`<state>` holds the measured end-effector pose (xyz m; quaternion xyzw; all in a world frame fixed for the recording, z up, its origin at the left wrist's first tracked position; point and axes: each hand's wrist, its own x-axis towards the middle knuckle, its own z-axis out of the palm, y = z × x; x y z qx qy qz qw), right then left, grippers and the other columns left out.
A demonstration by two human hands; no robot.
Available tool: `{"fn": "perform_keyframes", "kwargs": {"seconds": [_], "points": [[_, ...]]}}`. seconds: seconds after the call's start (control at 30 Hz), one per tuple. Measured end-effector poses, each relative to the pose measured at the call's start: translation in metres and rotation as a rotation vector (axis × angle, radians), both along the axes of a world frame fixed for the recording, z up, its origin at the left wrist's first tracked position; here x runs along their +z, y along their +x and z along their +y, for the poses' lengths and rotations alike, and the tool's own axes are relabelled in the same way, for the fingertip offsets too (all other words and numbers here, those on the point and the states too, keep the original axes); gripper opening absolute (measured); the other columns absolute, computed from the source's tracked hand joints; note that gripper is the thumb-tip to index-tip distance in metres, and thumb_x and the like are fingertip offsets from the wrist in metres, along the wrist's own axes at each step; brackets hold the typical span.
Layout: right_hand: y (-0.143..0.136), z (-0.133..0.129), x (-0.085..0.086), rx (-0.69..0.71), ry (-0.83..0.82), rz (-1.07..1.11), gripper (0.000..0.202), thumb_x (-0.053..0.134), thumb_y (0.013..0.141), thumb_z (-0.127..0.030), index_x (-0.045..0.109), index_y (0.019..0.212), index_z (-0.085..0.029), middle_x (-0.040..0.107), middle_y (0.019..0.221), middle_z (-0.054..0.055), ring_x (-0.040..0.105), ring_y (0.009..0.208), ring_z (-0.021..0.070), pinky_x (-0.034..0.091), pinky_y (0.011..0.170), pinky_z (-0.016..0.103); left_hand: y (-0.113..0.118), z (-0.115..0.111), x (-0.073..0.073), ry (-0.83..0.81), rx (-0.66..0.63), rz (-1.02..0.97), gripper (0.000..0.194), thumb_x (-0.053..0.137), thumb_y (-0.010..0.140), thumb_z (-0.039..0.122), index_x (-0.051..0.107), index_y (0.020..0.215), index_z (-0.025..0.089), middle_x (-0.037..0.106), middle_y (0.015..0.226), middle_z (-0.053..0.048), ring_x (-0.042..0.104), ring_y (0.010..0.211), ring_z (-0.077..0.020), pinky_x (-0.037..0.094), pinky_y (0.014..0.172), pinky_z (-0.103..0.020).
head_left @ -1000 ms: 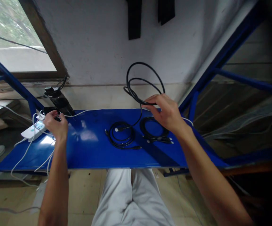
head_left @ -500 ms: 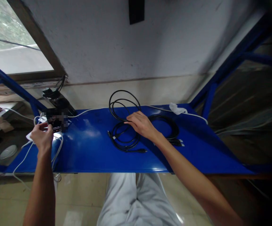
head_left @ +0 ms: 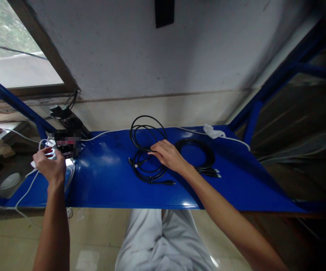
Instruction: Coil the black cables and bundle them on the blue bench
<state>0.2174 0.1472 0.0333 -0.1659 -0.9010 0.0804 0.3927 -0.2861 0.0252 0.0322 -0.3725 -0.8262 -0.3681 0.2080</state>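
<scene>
My right hand [head_left: 167,155] is closed on a loop of black cable [head_left: 133,141], which it holds up over the middle of the blue table [head_left: 103,188]. Lower coils of black cable lie under the loop, with a plug end [head_left: 167,183] pointing right. My left hand [head_left: 49,163] is at the table's left end with thumb and fingers apart and nothing seen between them. It is beside a white power strip [head_left: 51,143] and a dark box [head_left: 65,148] that is partly pixelated.
A second black cable coil [head_left: 210,154] lies right of my right hand. A white cord [head_left: 106,132] runs along the back edge, with a crumpled white wrap [head_left: 214,131]. A black cylinder [head_left: 72,122] stands back left. Blue frame posts [head_left: 253,116] rise at both ends.
My right hand and the held black loop have moved slightly down toward the table. My left hand has moved a little nearer to me, and its fingers have spread.
</scene>
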Motion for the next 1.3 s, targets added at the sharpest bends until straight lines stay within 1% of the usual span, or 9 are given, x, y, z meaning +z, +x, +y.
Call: {"fn": "perform_keyframes", "kwargs": {"seconds": [0.1,0.2,0.5,0.6,0.67,0.77,0.9,1.1,1.3], "points": [[-0.001,0.0,-0.002,0.015,0.015,-0.015,0.009,0.057,0.112,-0.026,0.065,0.109,-0.022,0.076,0.106,0.01,0.07,0.099,0.0241,0.052,0.091,0.039,-0.003,0.005,-0.007,0.041,0.112,-0.021,0.025,0.061,0.088,0.038,0.067,0.104,0.02,0.075,0.109,-0.012,0.071,0.107,-0.0326,0.055,0.106,-0.052],[-0.003,0.0,-0.004,0.024,0.017,-0.036,0.009,0.057,0.112,-0.026,0.064,0.108,-0.021,0.075,0.103,0.009,0.069,0.095,0.0232,0.051,0.09,0.038,-0.01,0.009,-0.012,0.003,0.116,-0.1,0.03,0.06,0.091,0.043,0.073,0.103,0.019,0.078,0.103,-0.01,0.073,0.095,-0.0296,0.057,0.103,-0.048],[-0.003,0.002,-0.008,0.013,-0.007,-0.073,0.014,0.055,0.114,-0.03,0.062,0.106,-0.021,0.074,0.099,0.008,0.068,0.093,0.022,0.049,0.088,0.037,-0.01,0.01,-0.008,0.033,0.1,-0.144,0.045,0.058,0.092,0.045,0.078,0.114,0.012,0.079,0.102,-0.015,0.075,0.095,-0.0317,0.056,0.105,-0.049],[-0.004,0.002,-0.009,0.013,-0.023,-0.081,0.015,0.055,0.114,-0.031,0.062,0.105,-0.021,0.073,0.098,0.008,0.067,0.092,0.0214,0.048,0.088,0.037,0.001,0.013,0.0,0.02,0.07,-0.165,0.044,0.058,0.094,0.043,0.072,0.12,0.011,0.076,0.112,-0.017,0.073,0.103,-0.0332,0.056,0.107,-0.052],[-0.005,0.001,-0.01,0.013,-0.033,-0.09,0.016,0.054,0.115,-0.031,0.062,0.104,-0.021,0.073,0.098,0.008,0.066,0.09,0.021,0.048,0.088,0.036,0.011,0.017,0.005,-0.01,0.046,-0.147,0.049,0.062,0.093,0.043,0.064,0.129,0.01,0.069,0.126,-0.022,0.068,0.119,-0.0382,0.053,0.11,-0.057],[-0.006,0.001,-0.011,0.013,-0.048,-0.104,0.019,0.054,0.115,-0.032,0.061,0.102,-0.021,0.071,0.095,0.007,0.065,0.088,0.0204,0.048,0.087,0.035,0.03,0.027,0.009,-0.055,0.028,-0.077,0.068,0.07,0.093,0.046,0.046,0.144,0.008,0.05,0.148,-0.032,0.048,0.143,-0.0495,0.043,0.117,-0.07],[-0.005,0.0,-0.013,0.025,-0.069,-0.116,0.019,0.054,0.115,-0.033,0.061,0.102,-0.021,0.071,0.096,0.007,0.066,0.09,0.0205,0.047,0.089,0.035,0.049,0.05,0.013,-0.125,0.087,0.0,0.083,0.07,0.095,0.052,0.031,0.153,0.006,0.032,0.157,-0.037,0.032,0.149,-0.0565,0.029,0.116,-0.082],[-0.004,0.0,-0.014,0.02,-0.065,-0.113,0.018,0.055,0.115,-0.032,0.06,0.102,-0.021,0.071,0.095,0.006,0.065,0.089,0.0195,0.046,0.089,0.035,0.04,0.083,0.013,-0.181,0.094,0.051,0.095,0.07,0.093,0.04,0.017,0.162,0.002,0.024,0.164,-0.039,0.022,0.156,-0.058,0.02,0.121,-0.079],[-0.005,0.0,-0.012,0.017,-0.022,-0.133,0.021,0.052,0.116,-0.034,0.059,0.101,-0.021,0.07,0.092,0.005,0.063,0.086,0.0191,0.046,0.087,0.034,0.023,0.095,0.014,-0.213,0.116,0.018,0.094,0.067,0.093,0.036,0.013,0.162,0.001,0.019,0.166,-0.041,0.018,0.156,-0.0591,0.017,0.12,-0.082]]}}
